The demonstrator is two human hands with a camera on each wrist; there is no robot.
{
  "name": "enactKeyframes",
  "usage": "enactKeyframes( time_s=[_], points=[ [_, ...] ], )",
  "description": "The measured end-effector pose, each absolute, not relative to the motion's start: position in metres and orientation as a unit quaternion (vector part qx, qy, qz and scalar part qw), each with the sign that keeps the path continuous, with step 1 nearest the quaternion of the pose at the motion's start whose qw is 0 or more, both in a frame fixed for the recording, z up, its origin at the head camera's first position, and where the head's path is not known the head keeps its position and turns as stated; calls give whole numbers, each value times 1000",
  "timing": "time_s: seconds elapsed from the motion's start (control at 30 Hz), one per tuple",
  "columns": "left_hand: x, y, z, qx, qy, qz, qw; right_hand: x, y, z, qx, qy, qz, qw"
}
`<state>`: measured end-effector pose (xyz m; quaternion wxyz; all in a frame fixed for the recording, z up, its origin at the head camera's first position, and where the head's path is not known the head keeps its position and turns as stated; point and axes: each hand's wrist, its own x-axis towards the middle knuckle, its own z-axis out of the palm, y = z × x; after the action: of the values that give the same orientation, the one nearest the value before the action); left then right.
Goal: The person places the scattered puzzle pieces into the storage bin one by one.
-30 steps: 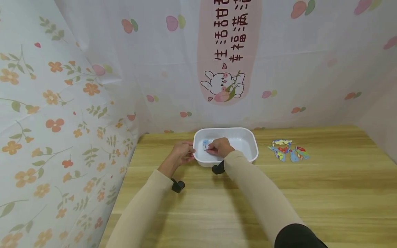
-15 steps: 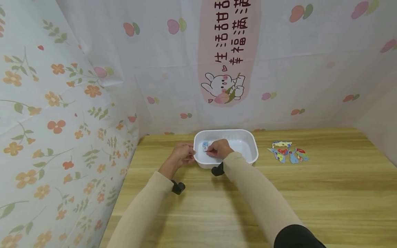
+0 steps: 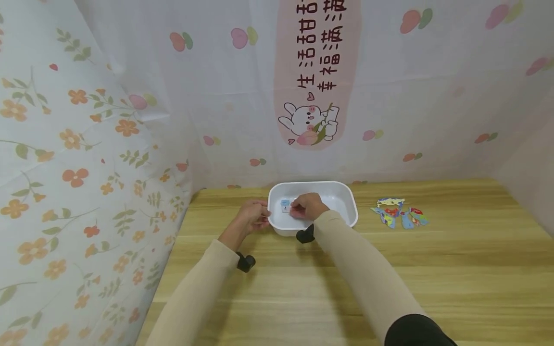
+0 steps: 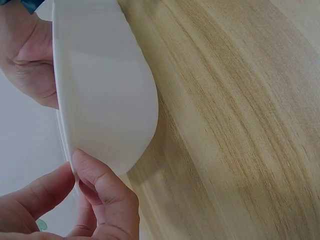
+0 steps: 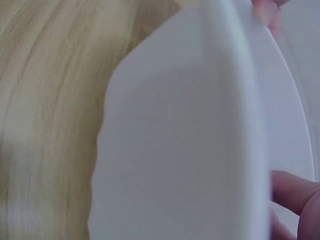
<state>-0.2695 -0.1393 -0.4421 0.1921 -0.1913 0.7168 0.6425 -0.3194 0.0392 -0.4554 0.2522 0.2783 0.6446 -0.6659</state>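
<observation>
A white plastic basin [image 3: 346, 211] stands at the back of the wooden table. My left hand [image 3: 253, 215] pinches its left rim between thumb and fingers, plain in the left wrist view. Inside the basin lies a small flat blue-and-white piece [image 3: 285, 206] with a dark mark. My right hand [image 3: 308, 206] reaches over the near rim, its curled fingers pinching at the piece's right edge. In the right wrist view the basin wall [image 5: 170, 140] covers most of the right hand [image 5: 295, 195], so its fingertips are hidden.
Several irregular, brightly coloured flat pieces [image 3: 401, 213] lie on the table [image 3: 459, 269] right of the basin. A patterned cloth [image 3: 216, 96] hangs close behind the basin, and a flowered cloth [image 3: 86, 158] borders the left side.
The small piece has turned slightly in the basin, and the right hand's fingertips have shifted a little rightward relative to it. The left hand stays on the rim.
</observation>
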Motion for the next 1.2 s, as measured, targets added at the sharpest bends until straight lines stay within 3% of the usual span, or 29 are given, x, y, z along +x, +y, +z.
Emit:
enactKeyframes(
  time_s=[0.63, 1.2],
  points=[
    [-268, -142, -446, -186, 715, 648, 187, -324, 53, -442, 246, 640, -675, 270],
    [-267, -139, -441, -186, 715, 647, 186, -329, 48, -460, 217, 655, -672, 270]
  ],
)
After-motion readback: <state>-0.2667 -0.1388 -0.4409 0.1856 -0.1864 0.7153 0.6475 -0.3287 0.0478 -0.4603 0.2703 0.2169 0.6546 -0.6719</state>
